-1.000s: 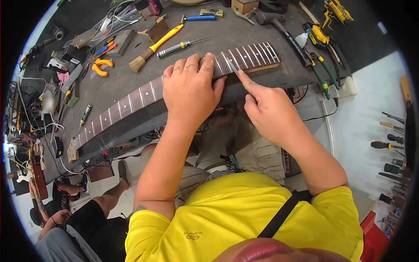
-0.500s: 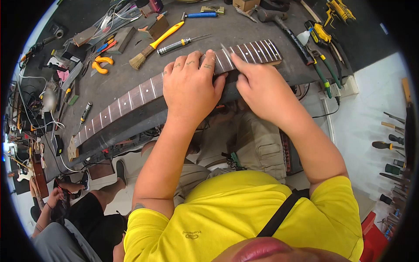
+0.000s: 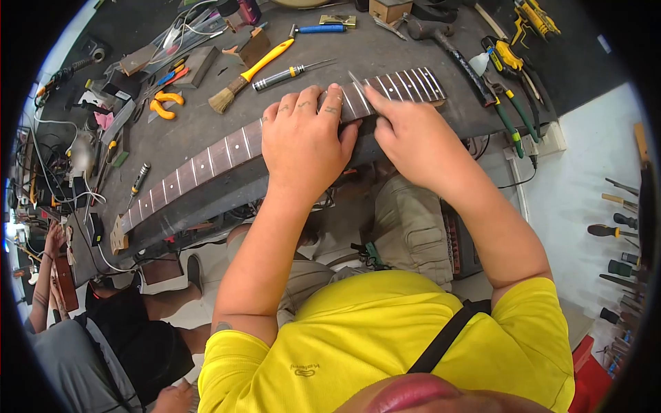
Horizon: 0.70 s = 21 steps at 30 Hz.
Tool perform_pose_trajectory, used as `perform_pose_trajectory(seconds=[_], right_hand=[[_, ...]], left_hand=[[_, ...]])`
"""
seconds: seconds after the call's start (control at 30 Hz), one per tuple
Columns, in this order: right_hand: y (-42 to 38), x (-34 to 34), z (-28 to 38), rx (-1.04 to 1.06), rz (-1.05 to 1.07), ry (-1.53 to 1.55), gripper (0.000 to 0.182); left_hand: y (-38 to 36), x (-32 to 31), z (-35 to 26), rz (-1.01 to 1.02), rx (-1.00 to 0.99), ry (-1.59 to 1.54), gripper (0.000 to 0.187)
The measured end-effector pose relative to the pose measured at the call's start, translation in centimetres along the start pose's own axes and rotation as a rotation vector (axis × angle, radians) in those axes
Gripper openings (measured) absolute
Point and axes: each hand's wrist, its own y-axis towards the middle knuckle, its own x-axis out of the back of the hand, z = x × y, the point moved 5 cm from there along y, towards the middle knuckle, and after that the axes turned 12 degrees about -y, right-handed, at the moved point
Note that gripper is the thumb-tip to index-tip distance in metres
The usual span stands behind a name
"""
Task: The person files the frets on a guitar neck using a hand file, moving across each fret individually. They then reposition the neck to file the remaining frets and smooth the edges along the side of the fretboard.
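Observation:
A guitar neck [image 3: 196, 165] with a dark fretboard, pale frets and dot inlays lies along the bench's near edge. My left hand [image 3: 303, 138] grips it around the middle, fingers across the frets and thumb at the near side. Close by on the right, my right hand [image 3: 416, 131] is closed around a slim, pointed metal tool that looks like a small file [image 3: 356, 80]. Its index finger stretches along the tool, and the tip sticks out over the upper frets. The tool's handle end is hidden in my palm.
Beyond the neck lie a brush [image 3: 237, 86], a screwdriver [image 3: 282, 74] and a blue-handled tool [image 3: 320, 29]. Orange-handled pliers [image 3: 165, 104] are left; a hammer [image 3: 458, 58] and green-handled cutters [image 3: 508, 124] are right. Another person [image 3: 131, 344] sits lower left. Hand tools hang on the right wall.
The view has shifted slightly, moving the bench things a little right. My hands keep nearly the same place on the neck. The other person's arm has risen toward the bench's left end.

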Motion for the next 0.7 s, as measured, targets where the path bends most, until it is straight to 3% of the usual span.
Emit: perform_pose_trajectory(seconds=[0.13, 0.3, 0.43, 0.5, 0.6, 0.7], right_hand=[[-3.1, 1.5, 1.7, -0.119, 0.159, 0.01, 0.051], [0.8, -0.5, -0.2, 0.001, -0.018, -0.022, 0.054], [-0.6, 0.4, 0.8, 0.007, -0.002, -0.032, 0.053], [-3.8, 1.4, 1.5, -0.127, 0.134, 0.053, 0.052], [-4.6, 1.7, 1.8, -0.165, 0.184, 0.055, 0.052], [-0.5, 0.3, 0.7, -0.074, 0.078, 0.043, 0.054]], left_hand=[[-0.1, -0.1, 0.1, -0.008, 0.012, -0.024, 0.06], [0.1, 0.0, -0.1, -0.008, 0.002, -0.011, 0.059], [-0.1, -0.1, 0.1, -0.01, -0.005, -0.03, 0.059], [-0.2, -0.3, 0.3, -0.014, 0.0, -0.05, 0.059], [-0.1, -0.2, 0.2, -0.016, -0.006, -0.047, 0.06], [0.0, -0.1, 0.0, -0.012, 0.006, -0.016, 0.059]])
